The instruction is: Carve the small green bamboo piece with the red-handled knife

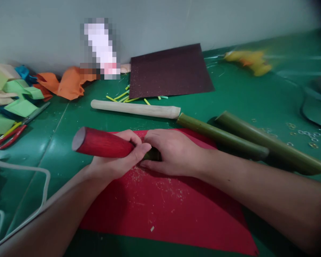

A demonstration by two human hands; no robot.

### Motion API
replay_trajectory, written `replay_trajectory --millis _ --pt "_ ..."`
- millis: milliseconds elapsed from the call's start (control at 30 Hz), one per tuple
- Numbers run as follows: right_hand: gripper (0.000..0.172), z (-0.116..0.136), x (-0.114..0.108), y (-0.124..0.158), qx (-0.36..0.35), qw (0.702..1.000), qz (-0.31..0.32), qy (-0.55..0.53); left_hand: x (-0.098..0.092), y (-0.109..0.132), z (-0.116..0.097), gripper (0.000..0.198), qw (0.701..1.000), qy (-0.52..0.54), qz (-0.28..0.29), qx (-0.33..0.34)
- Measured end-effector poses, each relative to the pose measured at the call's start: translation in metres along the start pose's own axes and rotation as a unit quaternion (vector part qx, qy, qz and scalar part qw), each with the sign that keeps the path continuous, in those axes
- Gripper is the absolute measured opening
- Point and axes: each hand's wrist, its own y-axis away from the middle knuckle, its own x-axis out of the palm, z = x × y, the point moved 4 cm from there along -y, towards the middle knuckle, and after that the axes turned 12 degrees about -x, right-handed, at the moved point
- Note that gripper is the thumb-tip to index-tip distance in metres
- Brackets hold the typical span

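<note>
Currently, the red tube [107, 142] sits gripped in your left hand [120, 159], near the far edge of the red sheet [182, 221]; your right hand [173, 150] closes round a dark green piece [153, 155]. Probably you're mid-handwork, and the next move seems to want a steady left hold. Your hands hide whether the two join.

The left grip [120, 162] holds a red cylinder [104, 143] beside the right grip [173, 150].
</note>
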Motion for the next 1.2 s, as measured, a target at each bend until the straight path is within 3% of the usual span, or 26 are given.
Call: replay_trajectory --millis 167,367,433,500,667,800,1067,1200 --pt "0.024 0.001 -0.001 -0.001 -0.001 1.0 -0.007 0.003 0.002 -0.002 -0.001 0.025 1.0 0.028 -0.005 -0.01" --pt "0.023 -0.001 0.0 -0.001 0.007 1.0 0.0 -0.003 0.005 0.0 0.003 0.021 0.999 -0.023 -0.029 0.005" --pt "0.027 -0.001 0.001 -0.002 0.012 1.0 0.01 0.003 0.0 -0.001 0.006 0.019 0.993 -0.053 -0.107 -0.015" --pt "0.032 0.0 0.001 -0.002 0.023 1.0 0.019 0.002 -0.003 -0.002 0.01 0.02 0.988 -0.052 -0.141 -0.041" --pt "0.028 -0.001 0.0 -0.002 0.043 0.999 0.025 0.001 -0.001 -0.003 0.016 0.038 0.995 0.085 -0.048 -0.022" --pt "0.028 -0.001 0.0 -0.001 0.033 0.999 0.013 -0.003 0.001 -0.001 0.016 0.038 0.996 0.087 0.009 0.005" --pt "0.025 -0.001 0.0 -0.001 0.037 0.999 0.005 -0.021 0.003 0.0 0.006 0.034 0.999 0.038 0.021 0.0" --pt "0.024 -0.001 0.001 -0.001 0.036 0.999 0.006 -0.018 0.005 -0.001 0.004 0.027 0.999 0.043 -0.013 -0.01"
